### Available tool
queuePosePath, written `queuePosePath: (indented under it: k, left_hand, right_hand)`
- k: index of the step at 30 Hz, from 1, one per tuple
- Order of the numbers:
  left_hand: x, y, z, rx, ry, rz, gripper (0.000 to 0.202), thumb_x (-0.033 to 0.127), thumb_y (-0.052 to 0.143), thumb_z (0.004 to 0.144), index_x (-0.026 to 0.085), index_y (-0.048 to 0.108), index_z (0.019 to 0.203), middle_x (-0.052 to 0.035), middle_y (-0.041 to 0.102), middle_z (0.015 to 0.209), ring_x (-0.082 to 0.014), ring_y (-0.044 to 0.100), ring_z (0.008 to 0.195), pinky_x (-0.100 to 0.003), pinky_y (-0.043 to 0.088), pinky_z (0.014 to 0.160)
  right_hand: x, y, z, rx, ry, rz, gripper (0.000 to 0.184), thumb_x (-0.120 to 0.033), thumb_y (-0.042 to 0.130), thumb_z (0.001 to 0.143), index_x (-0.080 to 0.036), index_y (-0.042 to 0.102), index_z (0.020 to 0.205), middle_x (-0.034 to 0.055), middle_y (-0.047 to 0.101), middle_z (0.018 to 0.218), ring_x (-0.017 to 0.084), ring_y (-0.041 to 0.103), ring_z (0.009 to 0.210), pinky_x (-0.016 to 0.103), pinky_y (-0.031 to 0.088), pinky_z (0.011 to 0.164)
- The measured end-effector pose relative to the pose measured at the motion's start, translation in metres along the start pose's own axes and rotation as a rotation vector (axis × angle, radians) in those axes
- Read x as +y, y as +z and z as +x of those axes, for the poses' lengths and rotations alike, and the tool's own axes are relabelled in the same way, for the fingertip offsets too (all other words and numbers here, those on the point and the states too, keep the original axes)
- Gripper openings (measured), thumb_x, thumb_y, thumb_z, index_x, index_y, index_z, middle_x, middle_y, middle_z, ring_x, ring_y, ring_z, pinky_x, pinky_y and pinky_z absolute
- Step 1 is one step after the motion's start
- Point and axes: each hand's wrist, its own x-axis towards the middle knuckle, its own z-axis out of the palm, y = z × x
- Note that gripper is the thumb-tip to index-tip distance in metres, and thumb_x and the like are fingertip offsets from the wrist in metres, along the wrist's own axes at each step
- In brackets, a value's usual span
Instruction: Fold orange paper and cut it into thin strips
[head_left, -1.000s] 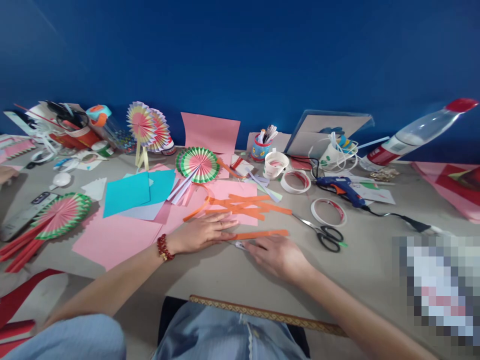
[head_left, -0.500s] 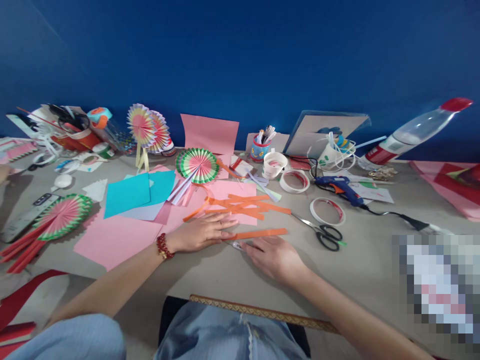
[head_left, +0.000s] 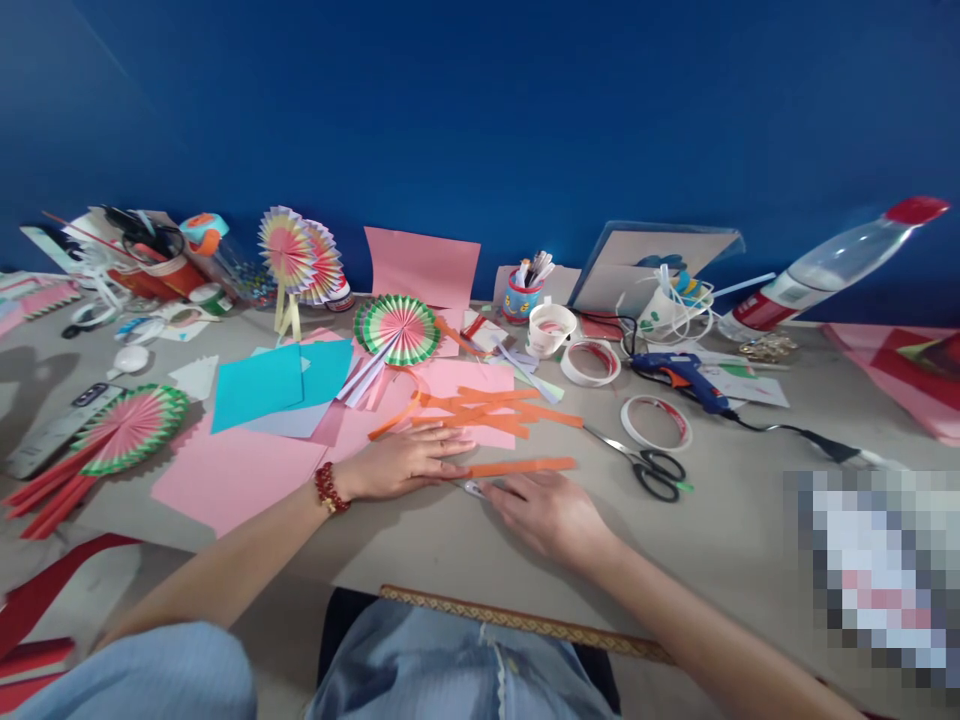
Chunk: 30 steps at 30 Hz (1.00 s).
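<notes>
My left hand (head_left: 409,462) lies palm down with fingers stretched out. Its fingertips press on the left end of an orange paper strip (head_left: 525,467). Just right of it, my right hand (head_left: 551,515) is closed with its fingers curled around a small tool with a whitish tip (head_left: 474,488), mostly hidden, so its kind is unclear. This tip sits by the strip's near edge, close to my left fingertips. Beyond both hands, several loose orange strips (head_left: 480,405) lie crossed in a pile. Black-handled scissors (head_left: 656,472) rest to the right, their blades pointing at the pile.
Pink sheets (head_left: 240,475) and turquoise paper (head_left: 259,390) spread to the left. Folded paper fans (head_left: 401,330) lie about. Tape rolls (head_left: 656,423), a blue glue gun (head_left: 679,375) with its cord, and a tilted bottle (head_left: 832,270) stand on the right. A blue wall (head_left: 480,130) closes off the back.
Both my hands keep nearly the same place and grip. Part of another hand at the far left edge is out of view now. The whole view has shifted very slightly.
</notes>
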Motion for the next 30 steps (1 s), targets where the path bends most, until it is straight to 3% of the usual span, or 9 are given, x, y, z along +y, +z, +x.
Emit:
queuePosePath:
  k: [2, 7, 13, 21, 30]
  left_hand:
    - [0.0, 0.001, 0.0, -0.012, -0.01, 0.006, 0.044, 0.034, 0.032, 0.11, 0.038, 0.04, 0.153, 0.0031, 0.031, 0.163, -0.0181, 0.022, 0.154, -0.044, 0.022, 0.125]
    - [-0.002, 0.004, -0.001, -0.022, -0.015, 0.011, 0.045, 0.033, 0.035, 0.109, 0.039, 0.037, 0.154, 0.003, 0.031, 0.163, -0.0193, 0.022, 0.154, -0.045, 0.02, 0.125]
    - [-0.003, 0.005, -0.001, -0.023, -0.001, 0.011, 0.047, 0.031, 0.038, 0.109, 0.039, 0.036, 0.155, 0.0021, 0.03, 0.163, -0.0202, 0.021, 0.154, -0.043, 0.019, 0.126]
    - [-0.002, 0.003, -0.001, 0.008, 0.006, -0.034, 0.05, 0.027, 0.045, 0.107, 0.039, 0.037, 0.154, 0.0006, 0.034, 0.162, -0.0207, 0.024, 0.153, -0.045, 0.021, 0.125]
    - [-0.001, 0.001, -0.001, -0.02, 0.0, -0.001, 0.051, 0.018, 0.04, 0.106, 0.037, 0.04, 0.153, 0.0002, 0.032, 0.162, -0.0202, 0.025, 0.153, -0.043, 0.02, 0.125]
  right_hand:
    - [-0.001, 0.001, 0.0, 0.022, -0.02, 0.001, 0.032, -0.015, 0.054, 0.092, -0.022, 0.068, 0.12, 0.0058, 0.074, 0.1, 0.018, 0.067, 0.091, 0.028, 0.049, 0.079]
    - [-0.002, -0.002, -0.001, 0.061, -0.038, -0.01, 0.026, -0.016, 0.055, 0.095, -0.02, 0.07, 0.116, 0.0022, 0.069, 0.081, 0.015, 0.062, 0.071, 0.027, 0.045, 0.068]
    - [-0.007, -0.005, 0.003, 0.12, -0.058, -0.045, 0.025, -0.015, 0.052, 0.097, -0.019, 0.07, 0.113, 0.001, 0.067, 0.077, 0.015, 0.059, 0.067, 0.029, 0.041, 0.064]
    - [-0.012, 0.0, 0.003, 0.131, -0.051, -0.075, 0.023, -0.015, 0.05, 0.098, -0.02, 0.07, 0.109, 0.0, 0.063, 0.073, 0.014, 0.056, 0.063, 0.029, 0.037, 0.061]
    - [-0.012, -0.002, 0.004, 0.099, -0.035, -0.08, 0.024, -0.015, 0.051, 0.098, -0.021, 0.07, 0.111, 0.0003, 0.065, 0.076, 0.013, 0.057, 0.063, 0.029, 0.037, 0.061]
